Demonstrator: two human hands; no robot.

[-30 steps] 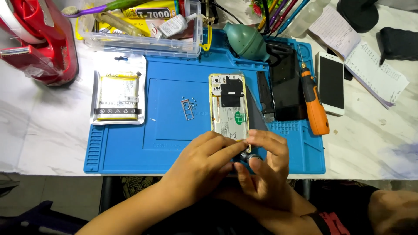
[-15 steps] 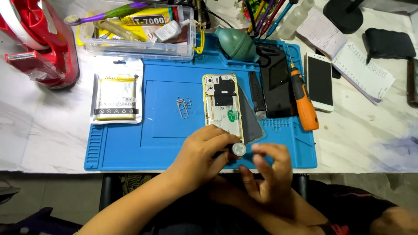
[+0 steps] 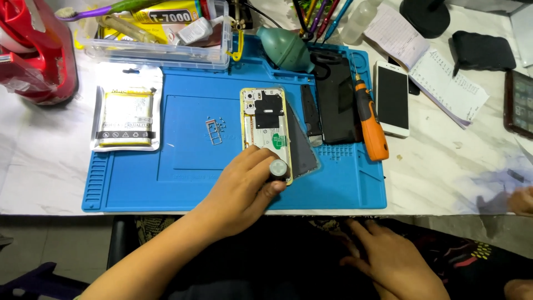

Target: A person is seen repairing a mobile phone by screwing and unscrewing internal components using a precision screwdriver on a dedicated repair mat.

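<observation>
Our right hand (image 3: 397, 261) has dropped off the blue mat (image 3: 183, 178) to our lap, fingers spread and empty. Our left hand (image 3: 244, 186) is pinching a small round-capped tool (image 3: 277, 168) on the opened phone (image 3: 266, 130) at mat centre; we are judging the phone light, stiff, fragile, best held by its yellow edges.

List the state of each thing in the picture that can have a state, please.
opened phone: back cover off, insides showing, lying flat on the blue mat
white phone: screen dark, face up
orange screwdriver: lying unused
battery pack: in its bag
left hand: holding a small round tool at the phone
right hand: empty, off the table
</observation>
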